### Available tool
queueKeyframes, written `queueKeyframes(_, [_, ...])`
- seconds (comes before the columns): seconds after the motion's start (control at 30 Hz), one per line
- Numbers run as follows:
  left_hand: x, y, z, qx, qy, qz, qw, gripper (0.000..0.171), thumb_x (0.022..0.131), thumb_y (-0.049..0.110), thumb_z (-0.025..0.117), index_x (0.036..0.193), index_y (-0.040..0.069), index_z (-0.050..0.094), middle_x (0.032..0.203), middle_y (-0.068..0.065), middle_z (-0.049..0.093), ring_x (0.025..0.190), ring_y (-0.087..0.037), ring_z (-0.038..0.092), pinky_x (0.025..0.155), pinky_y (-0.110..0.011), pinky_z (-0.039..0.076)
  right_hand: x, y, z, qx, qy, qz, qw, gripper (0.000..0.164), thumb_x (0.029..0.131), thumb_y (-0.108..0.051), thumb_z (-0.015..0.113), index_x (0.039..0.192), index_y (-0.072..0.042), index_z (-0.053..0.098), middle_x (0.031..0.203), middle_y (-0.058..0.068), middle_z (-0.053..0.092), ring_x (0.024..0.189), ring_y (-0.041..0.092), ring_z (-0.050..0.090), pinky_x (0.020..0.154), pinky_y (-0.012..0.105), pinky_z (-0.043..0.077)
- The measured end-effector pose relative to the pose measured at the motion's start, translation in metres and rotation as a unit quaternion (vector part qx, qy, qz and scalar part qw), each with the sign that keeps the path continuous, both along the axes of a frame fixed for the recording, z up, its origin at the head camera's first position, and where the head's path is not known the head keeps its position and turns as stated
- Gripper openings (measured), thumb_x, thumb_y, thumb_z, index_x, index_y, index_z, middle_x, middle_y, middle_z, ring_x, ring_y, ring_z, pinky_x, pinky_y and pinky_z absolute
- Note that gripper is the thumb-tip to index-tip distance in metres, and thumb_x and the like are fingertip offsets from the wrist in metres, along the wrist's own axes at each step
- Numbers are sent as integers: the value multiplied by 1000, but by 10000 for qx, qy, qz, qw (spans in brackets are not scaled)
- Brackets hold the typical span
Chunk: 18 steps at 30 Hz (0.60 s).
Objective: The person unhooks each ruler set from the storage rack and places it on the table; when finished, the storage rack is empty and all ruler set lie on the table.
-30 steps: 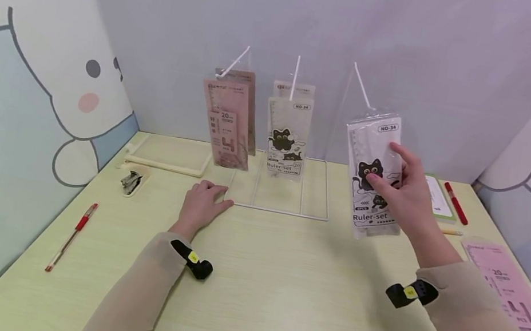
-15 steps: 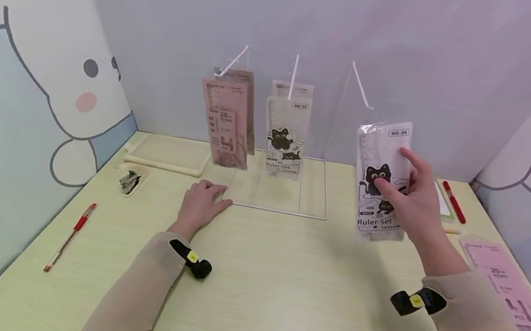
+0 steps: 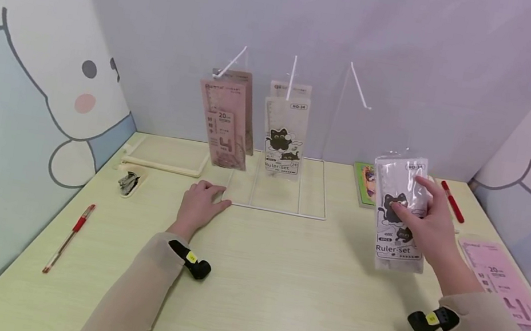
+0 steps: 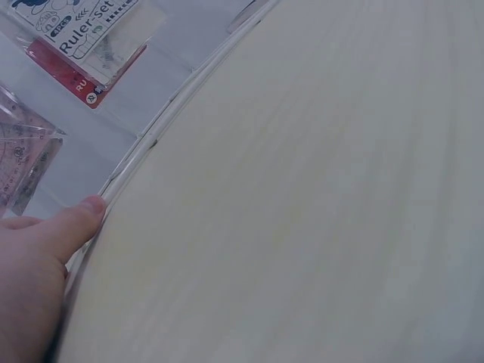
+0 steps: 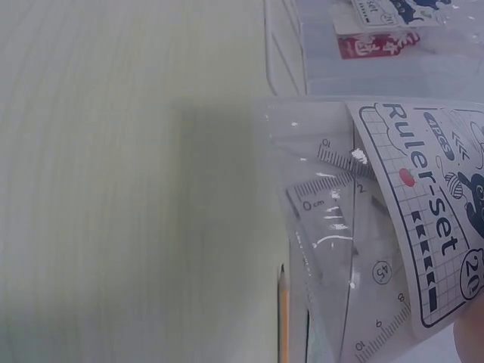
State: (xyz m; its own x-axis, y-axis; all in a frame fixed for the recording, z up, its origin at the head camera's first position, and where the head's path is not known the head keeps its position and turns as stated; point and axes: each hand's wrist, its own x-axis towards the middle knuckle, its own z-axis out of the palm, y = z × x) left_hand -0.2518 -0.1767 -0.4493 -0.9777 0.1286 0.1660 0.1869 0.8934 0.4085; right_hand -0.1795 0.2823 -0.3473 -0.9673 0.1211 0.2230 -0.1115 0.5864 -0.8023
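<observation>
Her right hand [image 3: 430, 223] pinches one cat ruler-set pack [image 3: 400, 213] above the table's right side, four packs hang on the wire rack [image 3: 282, 151], and her left hand [image 3: 200, 204] rests flat at its base.

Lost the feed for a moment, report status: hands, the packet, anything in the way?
Right hand holds ruler-set packet above table, off right hook. Left hand flat on rack base. Nothing in the way.

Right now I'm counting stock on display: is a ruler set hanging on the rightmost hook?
No, the rightmost hook is bare; the right hand holds the ruler set below it.
</observation>
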Motion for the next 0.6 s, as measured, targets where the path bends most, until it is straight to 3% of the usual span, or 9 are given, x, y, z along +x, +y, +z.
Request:
queueKeyframes(0.13, [-1,-1,-2,-23,24,23,10000,52,88,50,59,125,15,61,120,-16,51,106,-34,45,89,-50,34,1,12,-11,158,-294,80,9994,79,88,-36,64,149,-32,14,120,33,45,93,36,58,65,42,54])
queueKeyframes(0.27, [-2,-1,-2,-33,9,30,10000,52,88,51,58,125,15,61,120,-16,50,106,-34,45,90,-50,34,4,21,-18,430,-628,29,9971,85,86,-44,64,151,-26,10,128,35,37,99,42,51,62,38,49])
queueKeyframes(0.47, [-1,-1,-2,-14,11,30,10000,52,88,50,59,125,14,61,120,-16,51,106,-33,45,90,-49,34,8,33,-29,691,-1119,-26,9913,92,84,-54,61,152,-23,6,141,40,18,117,55,35,80,60,41])
queueKeyframes(0.6, [-1,-1,-2,26,55,11,10000,52,87,50,59,124,14,61,120,-17,51,105,-34,45,90,-50,34,11,41,-38,852,-1374,-21,9868,94,84,-57,60,152,-23,5,142,40,14,116,57,34,79,60,40])
